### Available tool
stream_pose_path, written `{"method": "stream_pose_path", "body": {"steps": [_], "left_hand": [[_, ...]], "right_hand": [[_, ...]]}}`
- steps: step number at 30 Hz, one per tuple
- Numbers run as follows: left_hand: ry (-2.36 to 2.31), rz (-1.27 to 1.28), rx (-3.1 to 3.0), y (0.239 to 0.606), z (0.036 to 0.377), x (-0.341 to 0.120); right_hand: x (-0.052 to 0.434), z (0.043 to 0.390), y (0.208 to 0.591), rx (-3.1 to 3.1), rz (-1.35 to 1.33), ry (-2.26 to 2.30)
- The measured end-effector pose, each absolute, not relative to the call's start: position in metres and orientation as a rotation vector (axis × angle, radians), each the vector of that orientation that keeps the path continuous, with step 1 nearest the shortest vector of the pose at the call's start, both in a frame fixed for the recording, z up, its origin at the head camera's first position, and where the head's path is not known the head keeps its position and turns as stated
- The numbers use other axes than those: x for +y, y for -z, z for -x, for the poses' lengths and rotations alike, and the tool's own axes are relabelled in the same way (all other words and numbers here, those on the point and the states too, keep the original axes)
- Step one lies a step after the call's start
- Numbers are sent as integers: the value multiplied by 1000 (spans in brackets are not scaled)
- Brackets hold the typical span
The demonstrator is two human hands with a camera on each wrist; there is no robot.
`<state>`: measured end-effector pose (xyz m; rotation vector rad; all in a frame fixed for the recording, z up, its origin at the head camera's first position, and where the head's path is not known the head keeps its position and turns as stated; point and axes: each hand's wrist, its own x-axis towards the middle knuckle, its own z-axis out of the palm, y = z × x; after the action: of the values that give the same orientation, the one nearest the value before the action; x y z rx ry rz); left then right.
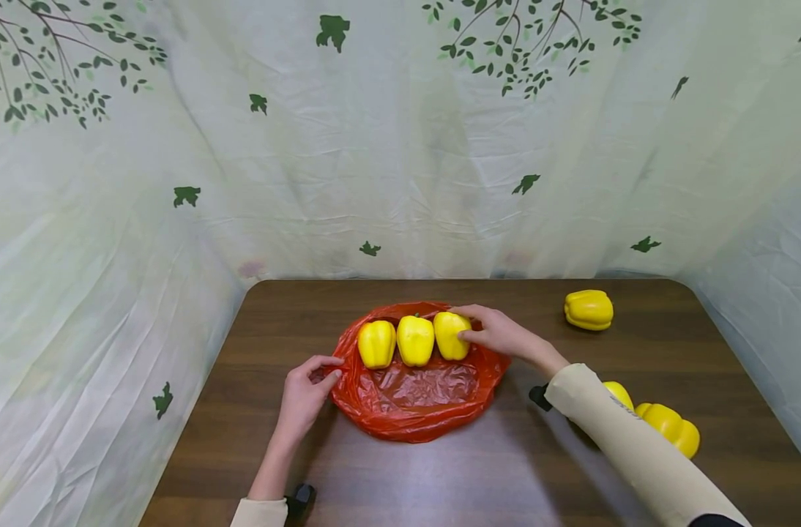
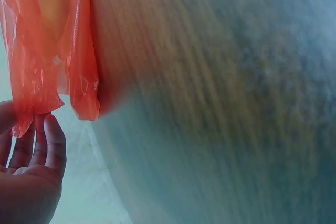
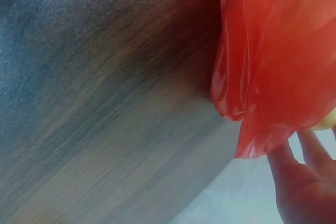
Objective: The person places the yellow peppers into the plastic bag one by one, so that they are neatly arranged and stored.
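A red plastic bag (image 1: 414, 424) lies spread open on the table with its rim rolled out. Three yellow bell peppers stand in a row inside it: the left one (image 1: 377, 344), the middle one (image 1: 416, 340) and the right one (image 1: 450, 335). My right hand (image 1: 499, 333) grips the right pepper from its right side; in the right wrist view the bag (image 3: 278, 66) hides most of that pepper. At the bag's left edge, my left hand (image 1: 306, 391) pinches the rim between thumb and fingers, as the left wrist view of the bag (image 2: 37, 77) also shows.
A loose yellow bell pepper (image 1: 589, 309) lies at the table's back right. More yellow peppers (image 1: 671, 428) sit at the right, partly hidden by my right sleeve (image 1: 638, 446). The brown wooden table (image 1: 440, 483) meets a leaf-patterned curtain (image 1: 400, 146) behind.
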<state>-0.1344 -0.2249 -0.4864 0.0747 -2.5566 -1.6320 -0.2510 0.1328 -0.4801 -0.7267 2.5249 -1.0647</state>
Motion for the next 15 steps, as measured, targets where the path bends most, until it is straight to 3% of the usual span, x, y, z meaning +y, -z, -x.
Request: {"method": "stream_pose_path", "body": {"steps": [4,10,15], "left_hand": [[1626,-58,-2561,473,129,-220],[1599,-92,-2556,499,138,-229],[1592,-95,-2556,500,138,-230]], "right_hand": [[132,251,481,2550,760,1050],[131,252,483,2561,710,1066],[130,252,485,2554,691,1089]]}}
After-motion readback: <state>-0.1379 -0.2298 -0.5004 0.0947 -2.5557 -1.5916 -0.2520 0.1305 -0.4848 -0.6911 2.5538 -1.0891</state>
